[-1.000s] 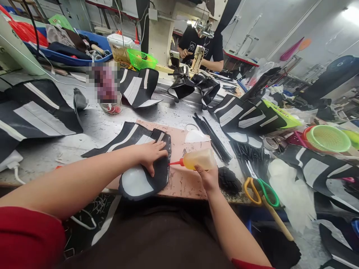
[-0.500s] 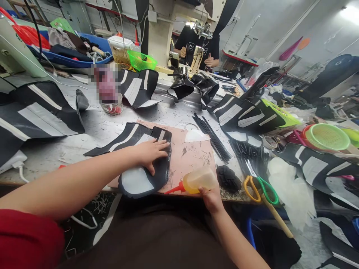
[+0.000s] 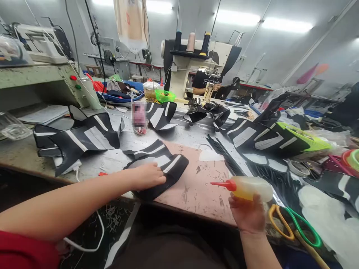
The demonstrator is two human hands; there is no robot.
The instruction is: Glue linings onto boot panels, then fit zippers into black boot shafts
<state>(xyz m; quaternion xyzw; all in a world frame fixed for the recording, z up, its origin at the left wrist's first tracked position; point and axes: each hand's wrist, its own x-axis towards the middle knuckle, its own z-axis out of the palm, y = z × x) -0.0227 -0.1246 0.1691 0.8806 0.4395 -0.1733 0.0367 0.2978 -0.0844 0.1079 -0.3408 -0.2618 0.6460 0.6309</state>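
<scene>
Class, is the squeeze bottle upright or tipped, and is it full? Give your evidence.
Tipped and partly full: the squeeze bottle lies sideways in the right hand, red nozzle pointing left, yellow liquid along its lower side.

Three thread spools (image 3: 191, 42) top a sewing machine (image 3: 178, 80), with a green basket (image 3: 165, 96) near a blue tub (image 3: 130, 98).
</scene>
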